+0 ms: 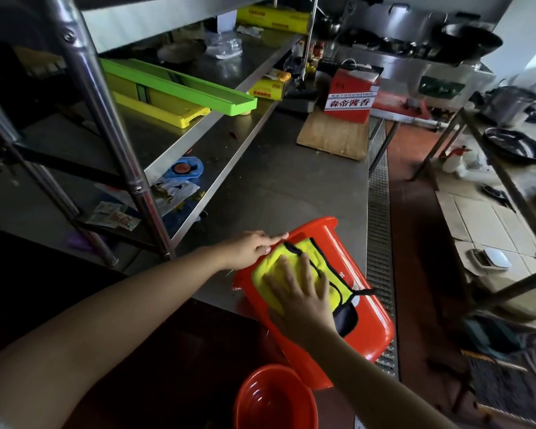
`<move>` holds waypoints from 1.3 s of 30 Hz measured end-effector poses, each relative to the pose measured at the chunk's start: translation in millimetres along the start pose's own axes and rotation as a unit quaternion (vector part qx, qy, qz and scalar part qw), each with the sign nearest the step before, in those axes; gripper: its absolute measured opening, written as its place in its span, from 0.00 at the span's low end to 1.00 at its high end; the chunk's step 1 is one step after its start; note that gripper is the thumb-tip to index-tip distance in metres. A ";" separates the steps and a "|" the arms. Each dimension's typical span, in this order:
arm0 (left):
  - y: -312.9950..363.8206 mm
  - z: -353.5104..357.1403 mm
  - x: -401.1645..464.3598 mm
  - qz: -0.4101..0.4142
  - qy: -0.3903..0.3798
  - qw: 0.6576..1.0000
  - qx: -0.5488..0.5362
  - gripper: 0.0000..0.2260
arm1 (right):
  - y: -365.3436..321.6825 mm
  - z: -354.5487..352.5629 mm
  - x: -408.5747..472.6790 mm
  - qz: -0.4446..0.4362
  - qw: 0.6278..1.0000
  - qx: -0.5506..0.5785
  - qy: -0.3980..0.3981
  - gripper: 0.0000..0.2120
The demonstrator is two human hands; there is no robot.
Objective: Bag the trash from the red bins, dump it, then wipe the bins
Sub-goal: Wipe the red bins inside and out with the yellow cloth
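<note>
A red bin [372, 323] lies tipped on its side across the front edge of the steel counter [291, 181], its side wall facing up. A yellow cloth [334, 283] with black trim is spread on that wall. My right hand [304, 292] presses flat on the cloth, fingers spread. My left hand [251, 247] grips the bin's upper left edge and steadies it. A second red bin [273, 400] stands upright on the floor below, its inside facing me; I see nothing in it.
A wooden board [331, 134] and a red carton [350, 94] sit further back on the counter. Green and yellow trays [174, 88] lie on the shelf at left. A floor drain grate [379, 218] runs along the counter's right side.
</note>
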State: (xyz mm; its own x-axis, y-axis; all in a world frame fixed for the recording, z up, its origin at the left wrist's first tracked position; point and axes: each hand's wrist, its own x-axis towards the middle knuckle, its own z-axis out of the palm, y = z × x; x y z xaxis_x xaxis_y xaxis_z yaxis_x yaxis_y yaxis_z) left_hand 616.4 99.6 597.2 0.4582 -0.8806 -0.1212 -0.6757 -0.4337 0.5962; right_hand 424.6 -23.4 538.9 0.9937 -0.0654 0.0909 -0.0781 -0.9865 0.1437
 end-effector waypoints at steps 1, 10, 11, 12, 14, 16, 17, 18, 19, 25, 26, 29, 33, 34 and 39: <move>-0.9 0.1 -0.4 -0.001 -0.002 1.000 0.002 0.25 | -6.5 2.8 -0.7 -0.019 1.000 -0.010 0.005 0.35; -14.5 7.7 -2.8 0.037 0.020 0.999 0.010 0.27 | 14.7 0.9 10.4 -0.020 0.999 -0.004 0.024 0.31; -16.2 10.0 -2.9 0.037 0.028 0.999 0.004 0.26 | 22.7 -1.2 14.5 -0.007 1.000 0.012 0.024 0.32; -17.7 11.8 -3.8 0.036 0.031 0.999 0.003 0.25 | 31.1 -3.0 18.9 0.008 0.999 0.030 0.024 0.33; -20.9 14.2 -7.5 0.036 0.029 0.999 0.000 0.26 | 49.0 -4.2 25.9 0.038 0.996 0.071 0.026 0.35; -23.6 15.8 -11.4 0.027 0.030 0.999 -0.012 0.27 | 68.9 -2.6 29.9 0.073 0.990 0.121 0.028 0.35; -24.0 16.2 -13.1 0.020 0.028 0.999 -0.022 0.27 | 79.7 -1.3 32.2 0.093 0.984 0.152 0.026 0.35; -23.7 16.4 -13.8 0.014 0.025 0.999 -0.032 0.27 | 90.9 -0.2 35.7 0.115 0.976 0.186 0.019 0.34; -22.1 16.5 -13.7 0.009 0.020 0.999 -0.038 0.27 | 101.8 0.6 39.7 0.135 0.966 0.221 0.005 0.34; -10.7 17.2 -3.4 -0.010 0.025 0.999 -0.034 0.28 | 142.4 0.1 55.4 0.214 0.899 0.377 -0.053 0.33; -10.1 17.9 -2.1 -0.014 0.030 0.999 -0.030 0.28 | 141.4 -0.3 54.4 0.214 0.902 0.370 -0.053 0.33; -9.9 20.7 1.9 -0.006 0.052 0.999 0.001 0.29 | 122.3 -1.4 43.3 0.186 0.940 0.283 -0.041 0.34; -6.3 17.1 8.9 0.003 0.055 0.998 0.026 0.29 | 73.0 -3.4 19.0 0.120 0.984 0.135 0.007 0.35; -5.6 15.6 11.2 0.004 0.053 0.998 0.026 0.30 | 57.7 -1.4 11.5 0.097 0.990 0.097 0.022 0.35; -1.9 13.9 19.9 0.009 0.054 0.998 0.044 0.30 | 18.7 13.7 -12.8 -0.030 0.999 0.005 0.034 0.33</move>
State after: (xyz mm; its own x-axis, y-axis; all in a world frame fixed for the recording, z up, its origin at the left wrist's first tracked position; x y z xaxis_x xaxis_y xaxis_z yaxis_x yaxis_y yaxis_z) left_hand 618.8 80.2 582.6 0.5023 -0.8644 -0.0227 -0.7296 -0.4378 0.5254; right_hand 411.5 -43.1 526.9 0.9888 0.0030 0.1495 -0.0183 -0.9899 0.1408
